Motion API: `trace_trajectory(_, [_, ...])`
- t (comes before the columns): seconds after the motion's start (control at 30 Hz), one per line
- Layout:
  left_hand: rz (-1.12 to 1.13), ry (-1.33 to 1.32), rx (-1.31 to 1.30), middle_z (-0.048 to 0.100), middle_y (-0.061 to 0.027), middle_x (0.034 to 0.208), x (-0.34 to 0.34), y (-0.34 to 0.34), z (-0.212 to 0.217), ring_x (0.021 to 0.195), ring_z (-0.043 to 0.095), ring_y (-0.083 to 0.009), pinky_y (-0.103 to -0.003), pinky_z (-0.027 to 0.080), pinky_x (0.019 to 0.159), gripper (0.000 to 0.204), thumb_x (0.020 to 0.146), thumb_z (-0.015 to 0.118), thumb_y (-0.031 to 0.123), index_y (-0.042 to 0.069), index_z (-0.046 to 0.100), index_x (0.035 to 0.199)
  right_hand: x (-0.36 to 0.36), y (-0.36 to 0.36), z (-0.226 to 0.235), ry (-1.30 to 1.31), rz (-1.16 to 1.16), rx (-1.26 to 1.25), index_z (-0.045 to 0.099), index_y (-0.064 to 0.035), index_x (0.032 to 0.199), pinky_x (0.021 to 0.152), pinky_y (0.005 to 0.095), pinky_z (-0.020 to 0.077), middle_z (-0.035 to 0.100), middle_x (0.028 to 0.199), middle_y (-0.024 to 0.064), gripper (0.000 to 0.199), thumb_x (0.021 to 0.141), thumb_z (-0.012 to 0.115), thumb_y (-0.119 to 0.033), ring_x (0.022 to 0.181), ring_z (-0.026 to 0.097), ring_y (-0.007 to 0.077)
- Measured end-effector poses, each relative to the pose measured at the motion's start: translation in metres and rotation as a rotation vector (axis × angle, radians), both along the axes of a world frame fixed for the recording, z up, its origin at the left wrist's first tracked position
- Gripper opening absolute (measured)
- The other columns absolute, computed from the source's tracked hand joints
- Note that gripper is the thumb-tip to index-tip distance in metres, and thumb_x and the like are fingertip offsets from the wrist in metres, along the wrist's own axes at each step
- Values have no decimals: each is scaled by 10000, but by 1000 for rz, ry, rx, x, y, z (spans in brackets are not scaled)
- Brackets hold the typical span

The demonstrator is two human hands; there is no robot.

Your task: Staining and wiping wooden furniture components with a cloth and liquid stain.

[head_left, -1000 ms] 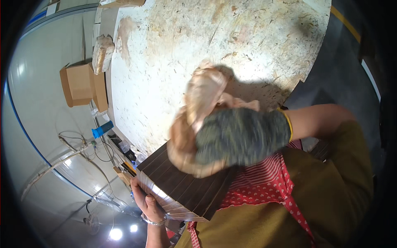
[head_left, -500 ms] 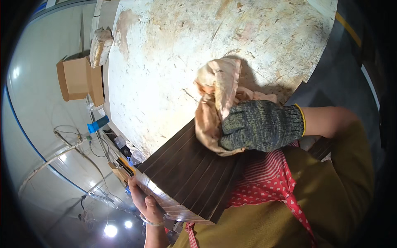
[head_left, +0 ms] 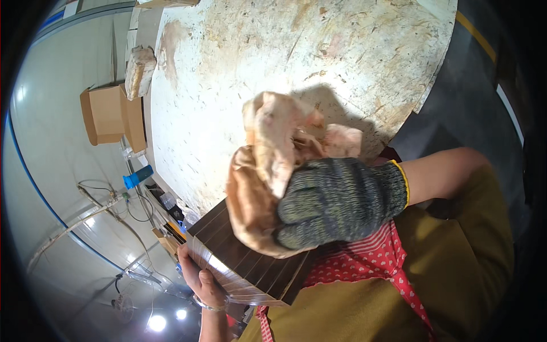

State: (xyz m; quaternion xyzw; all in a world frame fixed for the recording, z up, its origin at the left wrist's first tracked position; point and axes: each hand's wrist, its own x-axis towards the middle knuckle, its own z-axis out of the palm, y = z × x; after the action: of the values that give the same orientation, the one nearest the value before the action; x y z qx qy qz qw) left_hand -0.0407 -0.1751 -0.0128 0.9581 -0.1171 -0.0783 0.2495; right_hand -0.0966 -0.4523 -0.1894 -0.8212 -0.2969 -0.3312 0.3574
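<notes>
- So right hand [head_left: 336, 202], gloved, grip bunched tight around a rag [head_left: 268, 165], pressing it on the dark board [head_left: 245, 256].
- Left hand [head_left: 199, 279], bare, pinches the board's near edge.
- Board juts from desk [head_left: 273, 74] edge, grooves running toward the person.

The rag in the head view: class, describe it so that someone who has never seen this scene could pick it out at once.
Start at the big pale chipboard table. At its near edge lies a stack of dark brown slats, steadied by the bare left hand. The rag is the crumpled peach-pink cloth pressed onto the slats by the grey-gloved right hand, the only soft, wrinkled thing there.
</notes>
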Motion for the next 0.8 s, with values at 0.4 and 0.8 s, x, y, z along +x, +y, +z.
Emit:
trace_trajectory(0.4, [-2, 2, 44, 452, -94, 1065, 0, -5, 0, 1024, 422, -186, -317, 316, 933, 843, 790, 513, 716, -52, 449, 1131, 81, 52, -4, -167, 1887, 981, 388, 22, 1336, 817, 340, 553, 474, 1280, 229, 733, 832, 632, -451, 1050, 571, 261])
trace_trajectory(0.8, [7, 31, 30, 446, -101, 1115, -2, 6, 2, 1060, 425, -192, -322, 315, 957, 862, 788, 534, 702, -61, 433, 1175, -3, 14, -40, 1185, 2073, 2273, 457, -8, 1286, 898, 305, 524, 532, 1240, 174, 417, 942, 481, -243, 1090, 582, 239])
